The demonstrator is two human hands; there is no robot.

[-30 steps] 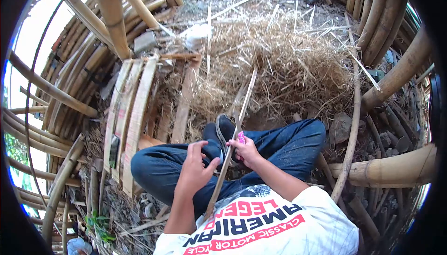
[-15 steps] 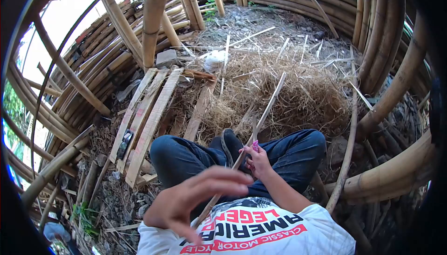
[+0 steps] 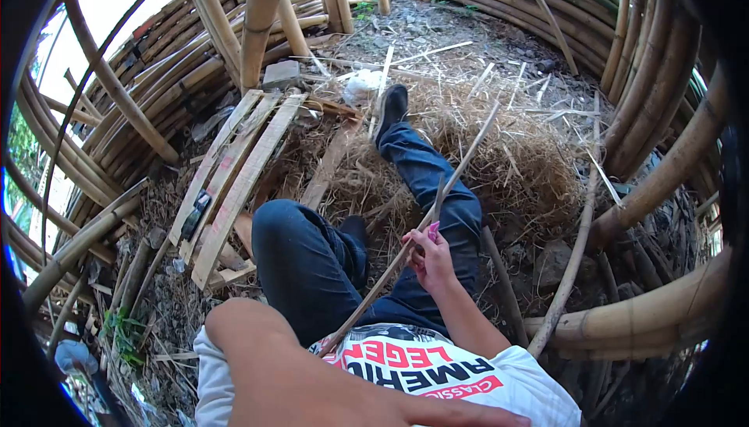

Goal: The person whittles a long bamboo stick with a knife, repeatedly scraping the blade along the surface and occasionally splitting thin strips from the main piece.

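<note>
My right hand is closed around a knife-like tool with a pink part near the fingers. A long, thin bamboo strip passes through the same hand, slanting from my shirt up past my leg. The tool's narrow grey end lies against the strip. Close to the camera, my left hand is large at the bottom edge, over the shirt, with a finger stretched to the right. It appears to hold nothing; part of it is cut off by the frame.
Wooden slats with a small dark object on them lie at the left. Dry straw covers ground ahead, near a white bundle. Bamboo poles stand around, and a thick one crosses at right. My shoe reaches the straw.
One of my legs has stretched forward over the straw from its folded position. My left hand has moved down and closer to the camera. My right hand still holds the tool and strip.
</note>
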